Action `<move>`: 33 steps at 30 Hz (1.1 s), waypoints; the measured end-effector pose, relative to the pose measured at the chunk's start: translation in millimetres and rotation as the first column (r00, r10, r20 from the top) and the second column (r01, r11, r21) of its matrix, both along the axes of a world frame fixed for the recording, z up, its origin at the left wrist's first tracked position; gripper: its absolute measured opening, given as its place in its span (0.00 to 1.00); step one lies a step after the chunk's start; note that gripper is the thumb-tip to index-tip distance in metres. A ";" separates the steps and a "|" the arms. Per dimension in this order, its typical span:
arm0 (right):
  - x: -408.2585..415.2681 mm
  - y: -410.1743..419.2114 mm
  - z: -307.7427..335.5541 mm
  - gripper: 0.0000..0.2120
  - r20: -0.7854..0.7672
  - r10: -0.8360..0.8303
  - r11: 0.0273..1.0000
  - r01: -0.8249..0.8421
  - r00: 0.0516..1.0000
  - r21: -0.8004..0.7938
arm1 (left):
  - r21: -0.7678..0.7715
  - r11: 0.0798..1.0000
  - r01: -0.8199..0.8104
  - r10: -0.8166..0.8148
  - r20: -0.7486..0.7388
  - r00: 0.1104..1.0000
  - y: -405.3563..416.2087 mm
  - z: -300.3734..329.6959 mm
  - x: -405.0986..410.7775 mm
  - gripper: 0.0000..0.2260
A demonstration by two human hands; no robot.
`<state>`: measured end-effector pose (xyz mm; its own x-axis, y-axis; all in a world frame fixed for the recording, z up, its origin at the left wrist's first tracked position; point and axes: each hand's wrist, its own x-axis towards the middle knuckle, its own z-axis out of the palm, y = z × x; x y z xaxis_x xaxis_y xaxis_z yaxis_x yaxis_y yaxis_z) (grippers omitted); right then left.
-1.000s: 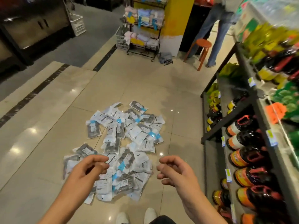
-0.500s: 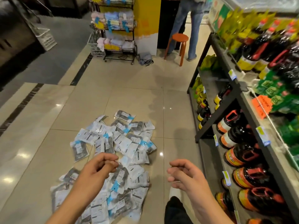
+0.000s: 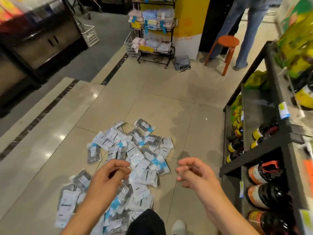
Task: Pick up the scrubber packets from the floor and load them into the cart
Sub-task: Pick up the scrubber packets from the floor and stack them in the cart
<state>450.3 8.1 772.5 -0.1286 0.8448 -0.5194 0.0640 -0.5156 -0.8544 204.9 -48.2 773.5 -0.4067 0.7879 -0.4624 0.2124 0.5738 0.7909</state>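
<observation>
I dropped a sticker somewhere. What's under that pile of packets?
Beige floor tiles show around the packets. The packets overlap, so whatever lies beneath them is covered. The left hand hides some too.

Glossy beige tile floor [image 3: 55, 168], ceiling lights glinting off it; dark inlay strip [image 3: 50, 106] runs diagonal. Black shelving [image 3: 264, 150] at right, stocked with bottles. Orange stool [image 3: 227, 44] by yellow pillar [image 3: 188, 17]. Wire rack [image 3: 152, 29] of folded cloths. Dark cabinet [image 3: 42, 44] far left.
</observation>
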 end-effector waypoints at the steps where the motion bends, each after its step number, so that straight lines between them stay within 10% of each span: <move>1: 1.8 11.5 -0.2 0.08 0.001 0.017 1.000 -0.017 1.000 -0.006 | -0.010 1.000 -0.003 0.003 0.010 1.000 8.8 -1.6 3.2 0.10; 22: -55.6 305.3 -102.8 0.08 0.225 0.393 0.913 -0.351 0.891 -0.206 | -0.181 0.956 -0.231 0.257 0.138 0.956 255.2 -133.2 -66.3 0.09; 33: -111.1 436.3 -387.4 0.07 0.416 0.597 0.802 -0.511 0.686 -0.308 | -0.345 0.846 -0.407 0.506 0.279 0.816 374.0 -437.9 -89.9 0.07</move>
